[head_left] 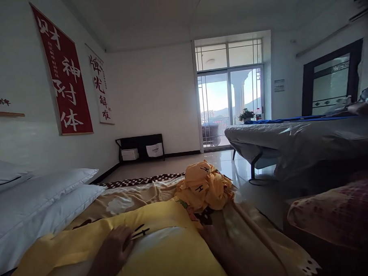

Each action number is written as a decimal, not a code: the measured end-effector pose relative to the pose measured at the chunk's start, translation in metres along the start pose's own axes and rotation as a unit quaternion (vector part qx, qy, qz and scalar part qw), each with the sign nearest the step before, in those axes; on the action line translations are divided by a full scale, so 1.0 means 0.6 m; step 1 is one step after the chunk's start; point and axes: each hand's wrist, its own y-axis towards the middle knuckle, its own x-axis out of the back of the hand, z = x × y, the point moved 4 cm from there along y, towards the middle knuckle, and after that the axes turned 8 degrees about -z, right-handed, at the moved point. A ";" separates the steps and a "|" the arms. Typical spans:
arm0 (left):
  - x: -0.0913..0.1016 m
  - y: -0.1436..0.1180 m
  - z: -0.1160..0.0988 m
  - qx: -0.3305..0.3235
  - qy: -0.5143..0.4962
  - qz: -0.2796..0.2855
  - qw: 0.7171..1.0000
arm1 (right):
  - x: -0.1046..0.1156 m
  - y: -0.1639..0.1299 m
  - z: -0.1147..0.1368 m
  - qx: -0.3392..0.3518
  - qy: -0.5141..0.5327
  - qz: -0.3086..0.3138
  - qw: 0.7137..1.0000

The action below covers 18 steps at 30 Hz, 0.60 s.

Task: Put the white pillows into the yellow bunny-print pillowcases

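Note:
A yellow cloth [165, 261] with black marks lies spread over the bed in front of me, with a white patch showing in its middle. My left hand [117, 246] rests flat on it, fingers apart and holding nothing. My right forearm reaches in from the lower right. My right hand [206, 232] sits at the cloth's right edge, dark and blurred, so its grip is unclear. Just beyond the spread cloth lies a crumpled yellow pile [204, 186] of similar fabric.
Two white pillows [37, 209] are stacked at the left against the wall. The beige patterned bedsheet [128, 199] runs forward to the tiled floor. A plastic-covered table [294, 141] stands at the right, with a plaid cushion [336, 212] nearer. Glass balcony doors [231, 107] are straight ahead.

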 end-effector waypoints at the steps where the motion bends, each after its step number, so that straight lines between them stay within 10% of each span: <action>1: 0.004 0.002 -0.007 -0.016 -0.003 -0.012 1.000 | -0.003 0.000 -0.007 -0.006 -0.010 -0.001 1.000; 4: 0.019 -0.004 -0.034 -0.062 -0.020 -0.025 0.998 | -0.010 -0.001 -0.033 -0.029 -0.043 -0.009 0.999; 9: 0.031 -0.037 -0.068 0.009 -0.022 0.122 0.992 | 0.006 -0.006 -0.044 -0.046 -0.079 -0.037 0.995; 13: 0.051 -0.053 -0.078 0.065 -0.007 0.193 0.979 | 0.028 -0.027 0.057 0.061 -0.046 -0.019 0.997; 18: 0.093 -0.058 -0.122 0.025 -0.010 0.210 0.977 | -0.006 -0.091 0.232 0.280 -0.036 0.208 0.937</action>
